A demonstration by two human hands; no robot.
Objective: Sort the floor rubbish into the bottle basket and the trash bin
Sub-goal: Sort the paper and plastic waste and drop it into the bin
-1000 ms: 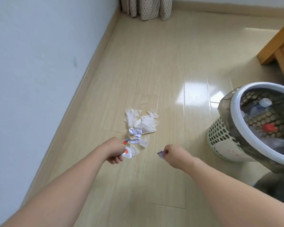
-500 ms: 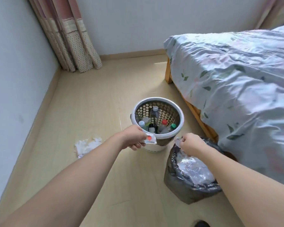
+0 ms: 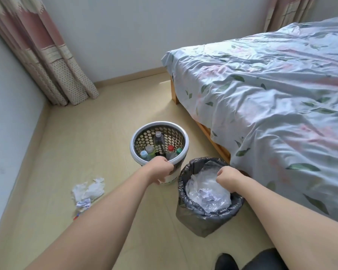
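Both grips are fisted, contents hidden: right hand [image 3: 227, 177] directly over the trash bin [image 3: 187, 208], left hand [image 3: 161, 169] at the bottle basket [image 3: 180, 137] rim, paper scraps [image 3: 89, 190] remaining on floor [image 3: 86, 145] leftward.

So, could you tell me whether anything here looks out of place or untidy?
Yes: a heap of crumpled paper scraps lies on the floor near the left wall, outside both containers. The bottle basket and the bag-lined trash bin stand upright, with nothing spilled beside them.
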